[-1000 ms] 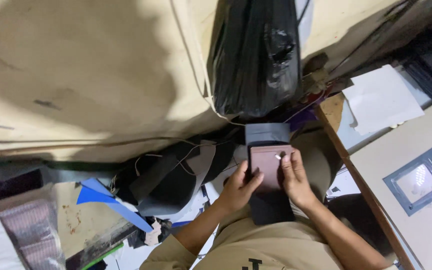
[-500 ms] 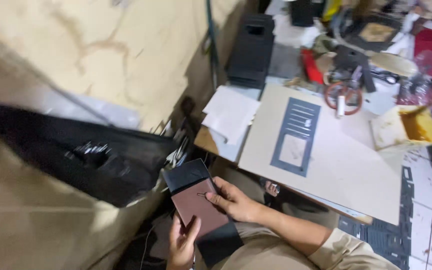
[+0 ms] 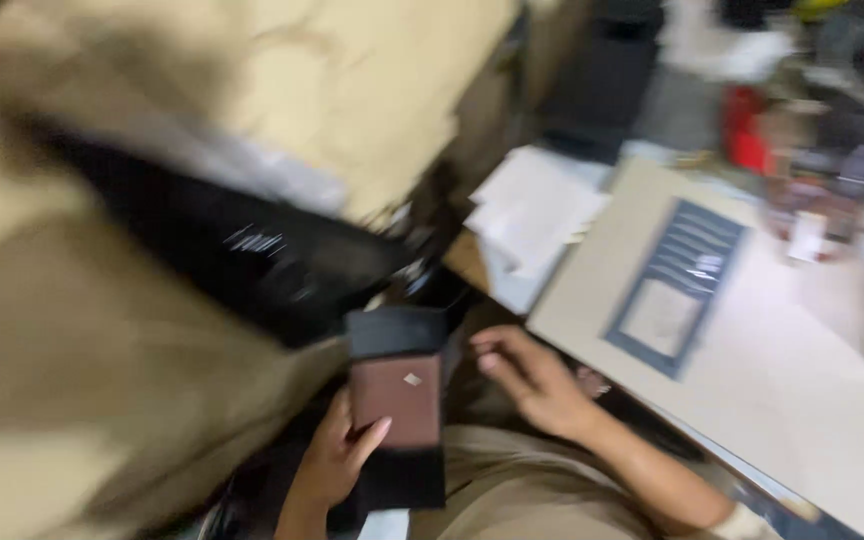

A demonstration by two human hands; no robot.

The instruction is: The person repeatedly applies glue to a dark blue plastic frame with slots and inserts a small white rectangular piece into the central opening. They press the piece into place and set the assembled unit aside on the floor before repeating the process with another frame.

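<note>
Frame blurred. Lower centre: left hand (image 3: 337,460) grips a flat black rectangular case with a brown leather-like panel (image 3: 395,402), thumb lying across the panel. Right hand (image 3: 530,382) just right of it, fingers loosely curled, holding nothing. Right of frame: beige board with a dark blue printed panel (image 3: 752,370). Left of centre: black plastic bag (image 3: 242,255).

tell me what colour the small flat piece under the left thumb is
Reddish brown piece, on a black backing, seen in the head view.

Beige worktable (image 3: 752,400), grey-blue panel (image 3: 677,285), white papers (image 3: 532,205)
</note>
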